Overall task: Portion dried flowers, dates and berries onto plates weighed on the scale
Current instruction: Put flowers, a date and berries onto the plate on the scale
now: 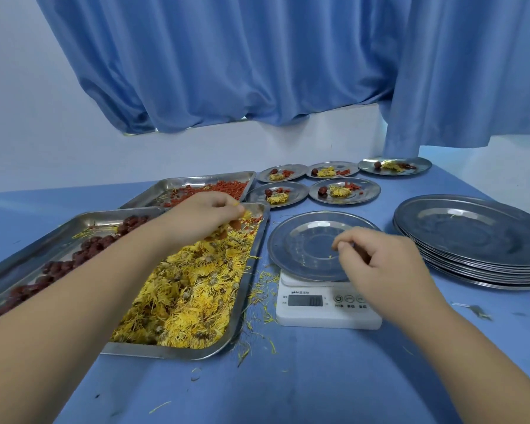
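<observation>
Steel plate [303,240]: it sits on the scale near the middle of the surface [288,390], with only a yellow speck on it.
Scale [328,313]: white, just right of the flower tray; its display reads 0.0.
Left grip [208,214]: I hold it over the far end of the flower tray [246,286], fingers curled, pinching a few dried flowers [196,289].
Right grip [389,264]: it hovers over the right half of the plate, thumb and forefinger tips together and the other fingers curled; I cannot tell whether anything is between them.
Dried flowers: yellow, heaped in their tray; loose petals lie on the blue surface between tray and scale.
Dates [89,246]: dark red, in the tray [74,221] toward the left edge, beside the flower tray.
Berries [227,188]: orange-red, in the tray [202,179] toward the far edge.
Filled plates [344,191]: five near the far edge, each with flowers, a date and berries.
Empty plates [471,240]: stacked toward the right edge.
</observation>
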`<state>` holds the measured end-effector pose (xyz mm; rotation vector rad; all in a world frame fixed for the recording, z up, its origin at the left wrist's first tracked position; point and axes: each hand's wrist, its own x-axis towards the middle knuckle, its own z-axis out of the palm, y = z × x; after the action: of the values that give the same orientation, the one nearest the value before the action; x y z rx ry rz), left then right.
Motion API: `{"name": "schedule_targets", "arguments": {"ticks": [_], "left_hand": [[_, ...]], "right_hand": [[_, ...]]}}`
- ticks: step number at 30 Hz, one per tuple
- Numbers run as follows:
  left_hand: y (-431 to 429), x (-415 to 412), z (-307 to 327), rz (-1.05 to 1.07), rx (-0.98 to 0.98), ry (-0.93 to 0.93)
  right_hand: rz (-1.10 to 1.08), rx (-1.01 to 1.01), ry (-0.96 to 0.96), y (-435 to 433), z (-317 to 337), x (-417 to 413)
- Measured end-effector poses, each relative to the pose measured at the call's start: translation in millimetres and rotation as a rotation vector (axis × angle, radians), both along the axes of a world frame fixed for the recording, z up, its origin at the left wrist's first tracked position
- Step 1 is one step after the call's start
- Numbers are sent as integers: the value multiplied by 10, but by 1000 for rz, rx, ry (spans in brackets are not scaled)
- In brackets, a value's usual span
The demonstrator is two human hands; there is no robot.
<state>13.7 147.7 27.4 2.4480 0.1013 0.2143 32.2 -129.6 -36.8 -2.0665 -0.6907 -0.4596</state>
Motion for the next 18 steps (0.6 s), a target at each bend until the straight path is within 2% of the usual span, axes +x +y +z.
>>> {"name": "schedule_targets", "arguments": {"ticks": [4, 9, 12, 18], "left_hand": [[-544, 274, -78, -71, 9, -72], [-987, 570, -231, -116, 69, -44], [-1052, 630, -295, -146, -11, 38], [-959, 598, -226, -184, -56, 3]], "right_hand": [[-72, 102, 24, -126, 13, 125], [-97, 68, -1, -160, -8, 172], [-91, 30, -22, -169, -16, 192], [-51, 28, -21, -139, -34, 188]]}}
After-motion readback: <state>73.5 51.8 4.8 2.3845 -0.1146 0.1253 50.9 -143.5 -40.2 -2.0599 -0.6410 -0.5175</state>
